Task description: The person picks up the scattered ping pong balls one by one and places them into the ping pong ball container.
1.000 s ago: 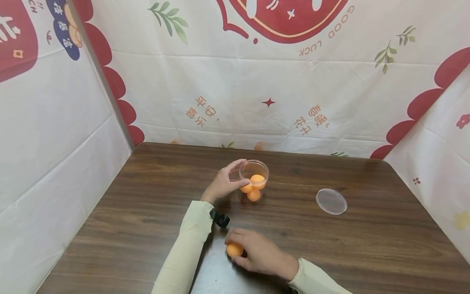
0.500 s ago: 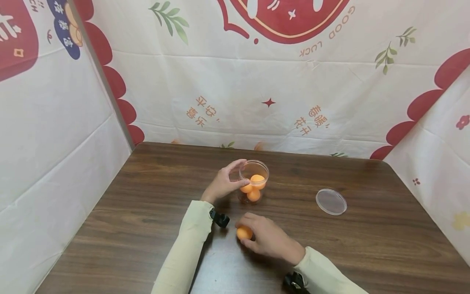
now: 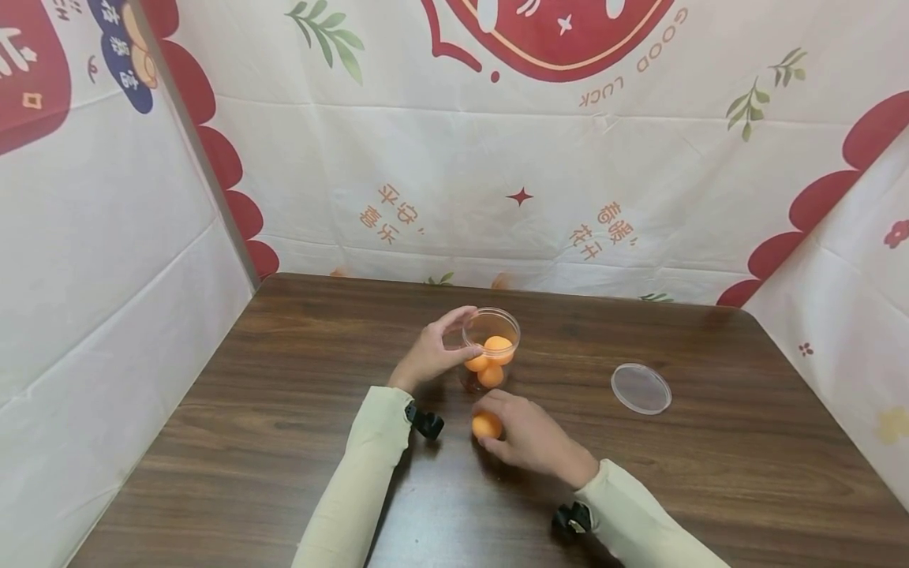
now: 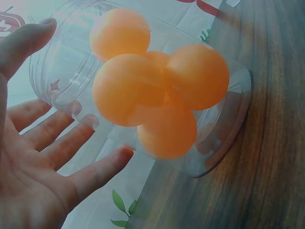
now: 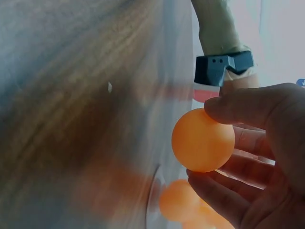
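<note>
Several orange ping-pong balls [image 4: 128, 88] lie inside a clear plastic jar [image 3: 506, 325], which stands upright and uncovered on the table. My left hand [image 3: 432, 353] holds the jar near its rim, thumb on one side and fingers on the other. Just in front of the jar, my right hand [image 3: 529, 435] pinches one more orange ping-pong ball [image 5: 202, 140] between thumb and fingers. In the right wrist view this ball is raised off the table surface, and the balls in the jar show beyond it.
A round clear lid [image 3: 641, 389] lies flat on the dark wooden table [image 3: 284, 426], right of the jar. Printed white cloth [image 3: 454, 158] hangs behind the table and along both sides. Each wrist wears a black camera mount [image 3: 426, 423].
My right hand has moved forward and a little right with its ping-pong ball, closer to the jar. The left hand and the jar have stayed in place.
</note>
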The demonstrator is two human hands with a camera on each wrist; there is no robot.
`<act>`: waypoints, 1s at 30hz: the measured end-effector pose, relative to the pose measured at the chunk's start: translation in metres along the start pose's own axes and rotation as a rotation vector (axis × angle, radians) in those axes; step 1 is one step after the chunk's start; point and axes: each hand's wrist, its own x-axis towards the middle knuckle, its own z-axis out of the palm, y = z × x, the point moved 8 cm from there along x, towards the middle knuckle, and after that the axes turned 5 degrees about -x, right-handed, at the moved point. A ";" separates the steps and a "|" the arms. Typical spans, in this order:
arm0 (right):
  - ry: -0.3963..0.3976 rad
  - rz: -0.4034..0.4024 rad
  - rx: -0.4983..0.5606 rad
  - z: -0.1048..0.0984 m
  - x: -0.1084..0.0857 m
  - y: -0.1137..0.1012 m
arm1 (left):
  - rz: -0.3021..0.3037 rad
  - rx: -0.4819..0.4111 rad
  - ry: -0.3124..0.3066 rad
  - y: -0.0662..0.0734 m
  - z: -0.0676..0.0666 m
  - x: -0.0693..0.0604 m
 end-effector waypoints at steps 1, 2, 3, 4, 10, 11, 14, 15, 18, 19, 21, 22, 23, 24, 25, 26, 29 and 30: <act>0.003 0.006 -0.005 -0.001 0.001 0.002 | 0.000 -0.001 0.000 0.000 0.000 0.000; 0.006 0.013 -0.009 -0.002 0.001 0.004 | -0.001 -0.002 0.000 0.000 0.000 0.000; 0.010 0.020 -0.015 -0.004 0.002 0.006 | -0.002 -0.004 -0.002 0.000 0.000 0.000; 0.014 0.027 -0.022 -0.005 0.002 0.008 | -0.006 -0.007 -0.003 0.000 0.000 0.000; 0.042 0.051 -0.035 -0.014 0.002 0.021 | -0.006 -0.013 -0.014 -0.001 0.002 0.000; 0.046 0.053 -0.032 -0.016 0.002 0.022 | -0.008 -0.013 -0.012 -0.001 0.001 0.000; 0.055 0.067 -0.029 -0.021 0.003 0.028 | -0.012 -0.015 -0.003 -0.001 0.001 0.000; 0.057 0.074 -0.030 -0.023 0.003 0.030 | -0.011 -0.018 -0.001 -0.002 0.000 0.000; 0.070 0.093 -0.033 -0.030 0.005 0.035 | -0.009 -0.023 0.002 -0.003 0.000 0.001; 0.078 0.099 -0.037 -0.033 0.006 0.037 | -0.008 -0.025 0.002 -0.003 0.000 0.001; 0.092 0.108 -0.043 -0.038 0.007 0.039 | -0.006 -0.025 0.004 -0.003 0.000 0.001; 0.098 0.112 -0.044 -0.041 0.008 0.040 | -0.004 -0.025 0.005 -0.003 0.000 0.001; 0.103 0.117 -0.045 -0.044 0.009 0.041 | -0.003 -0.026 0.005 -0.003 0.000 0.001; 0.106 0.124 -0.045 -0.047 0.009 0.042 | -0.004 -0.025 0.005 -0.003 0.000 0.001; 0.108 0.132 -0.041 -0.049 0.010 0.043 | -0.005 -0.021 0.006 -0.003 0.000 0.001; 0.109 0.137 -0.042 -0.051 0.010 0.044 | -0.005 -0.019 0.006 -0.003 0.000 0.001; 0.114 0.152 -0.051 -0.057 0.010 0.049 | -0.008 -0.013 0.002 -0.003 0.000 0.001; 0.117 0.155 -0.054 -0.059 0.010 0.050 | -0.009 -0.010 0.001 -0.003 0.000 0.001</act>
